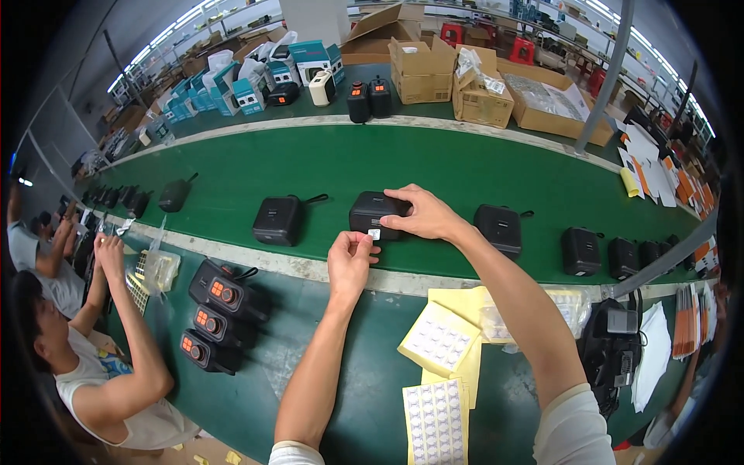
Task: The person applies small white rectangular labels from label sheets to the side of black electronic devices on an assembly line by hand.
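On the green belt in front of me stands a black boxy device (367,208) with rounded corners. My right hand (426,215) grips it, fingers over its top and thumb at its near face. My left hand (349,265) pinches a small white sticker (374,233) against or just before the device's lower near side; whether it is stuck there I cannot tell. Sheets of round-patterned stickers (435,422) on yellow backing lie below my right forearm. Similar black devices with wrist straps stand to either side, one at the left (277,220) and one at the right (497,229).
Black devices with orange buttons (225,293) stand on the near table at left. A co-worker (108,364) sits beyond them, arms raised. Teal boxes (249,93) and open cartons (422,70) line the far shelf. A metal post (608,77) rises at right.
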A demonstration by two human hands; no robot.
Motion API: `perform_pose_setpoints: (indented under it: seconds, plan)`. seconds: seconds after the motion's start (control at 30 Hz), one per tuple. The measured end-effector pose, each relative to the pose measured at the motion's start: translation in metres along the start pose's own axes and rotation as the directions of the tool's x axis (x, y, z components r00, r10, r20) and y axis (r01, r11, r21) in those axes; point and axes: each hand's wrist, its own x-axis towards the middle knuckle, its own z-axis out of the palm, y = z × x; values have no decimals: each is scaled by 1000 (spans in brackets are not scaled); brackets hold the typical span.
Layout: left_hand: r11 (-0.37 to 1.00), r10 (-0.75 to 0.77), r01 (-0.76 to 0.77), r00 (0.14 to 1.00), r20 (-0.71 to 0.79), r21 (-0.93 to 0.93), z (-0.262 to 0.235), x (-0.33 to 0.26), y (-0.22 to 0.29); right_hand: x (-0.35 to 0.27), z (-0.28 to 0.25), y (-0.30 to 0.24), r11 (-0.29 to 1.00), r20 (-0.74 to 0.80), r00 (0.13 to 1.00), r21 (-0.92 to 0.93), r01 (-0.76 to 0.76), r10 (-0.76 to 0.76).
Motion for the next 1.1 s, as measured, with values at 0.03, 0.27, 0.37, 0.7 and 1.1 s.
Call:
perform_pose_setpoints:
  seconds: [0.03, 0.27, 0.37, 0.7, 1.1]
  plan:
    - [1000, 1, -1, 1000, -5, -13, 1, 0, 0, -1, -1, 1, 1000, -1, 1000, 0, 0, 0]
    - [1000, -11, 11, 999, -33, -5, 11, -2, 1, -10, -4, 1, 1000, -25, 1000, 7, -10, 11]
    - [1000, -21, 23, 997, -68, 22, 32, -7, 5, -16, -11, 17, 999, -62, 997, -3, 36, -36]
    - [774, 393, -377, 916, 82, 508, 9, -51, 29, -63, 11, 11, 943, -107, 969, -277, 186, -223]
    - [759, 121, -460, 795, 594, 461, -1, -102, 60, -128, -10, -66, 995, -18, 996, 50, 85, -84]
